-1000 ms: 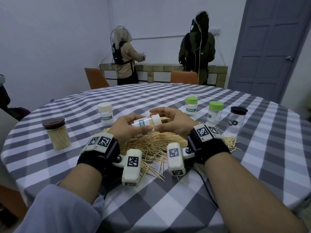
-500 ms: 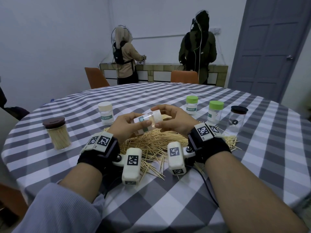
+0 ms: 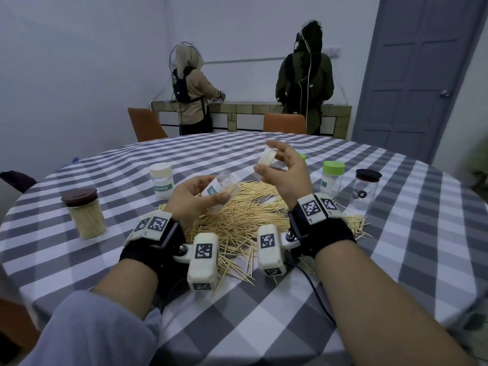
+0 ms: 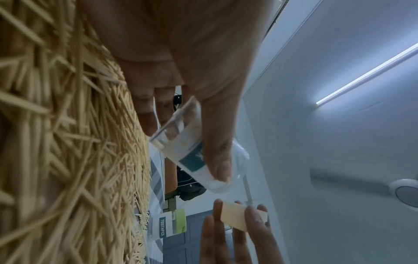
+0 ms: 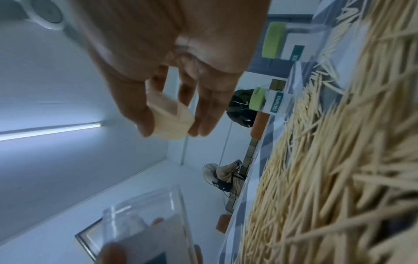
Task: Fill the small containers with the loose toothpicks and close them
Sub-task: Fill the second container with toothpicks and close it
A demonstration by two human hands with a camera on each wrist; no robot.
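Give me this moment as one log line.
left hand: holds open jar | right hand: pinches cream lid | toothpicks: piled on table | step: lid off

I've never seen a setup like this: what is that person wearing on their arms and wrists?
Both wrists carry black straps. The left hand and right hand are bare. Each strap holds white blocks printed with black-and-white square codes, and a cream camera pod hangs beneath. A dark cable trails from the right one. The left forearm has a grey-blue ribbed sleeve.
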